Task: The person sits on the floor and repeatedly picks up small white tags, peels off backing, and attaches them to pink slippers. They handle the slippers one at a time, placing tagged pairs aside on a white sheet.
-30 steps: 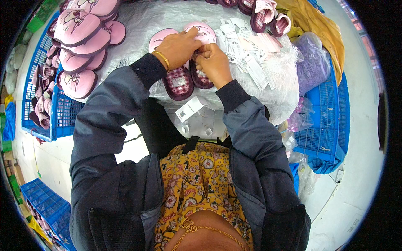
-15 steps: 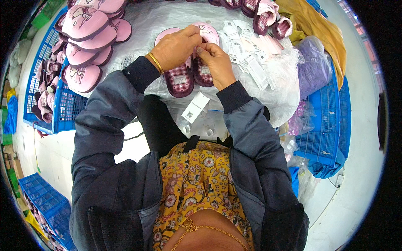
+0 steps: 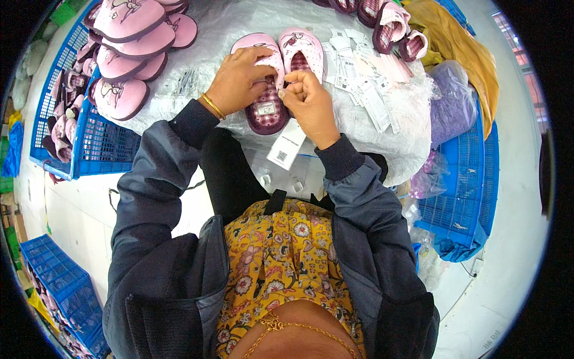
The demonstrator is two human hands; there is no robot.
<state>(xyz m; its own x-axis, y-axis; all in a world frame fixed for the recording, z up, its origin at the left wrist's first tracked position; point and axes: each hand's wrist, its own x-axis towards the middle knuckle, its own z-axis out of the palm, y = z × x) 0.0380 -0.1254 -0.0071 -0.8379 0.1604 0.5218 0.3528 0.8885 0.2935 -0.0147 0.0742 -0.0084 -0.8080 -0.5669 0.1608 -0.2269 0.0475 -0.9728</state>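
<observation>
A pair of pink slippers with dark plaid insoles lies toe-away on the plastic-covered work surface in front of me. My left hand [image 3: 242,82] grips the left slipper [image 3: 267,118], its fingers curled over the upper at the opening. Over the right slipper [image 3: 302,43], my right hand [image 3: 308,107] has thumb and forefinger pinched together at the inner edge between the pair. What that pinch holds is too small to make out. A white card tag [image 3: 286,145] lies at the heels, over the near edge of the surface.
Loose white tags [image 3: 353,72] lie spread to the right of the pair. Stacked pink slippers [image 3: 122,66] stand at the left, beside a blue crate [image 3: 104,152]. More slippers [image 3: 391,27] sit at the far right, near a yellow cloth [image 3: 460,45] and a purple bundle [image 3: 451,102].
My hands have moved apart from close together over the slippers. The left now rests on the left slipper; the right has come down and toward me. Both toes show more.
</observation>
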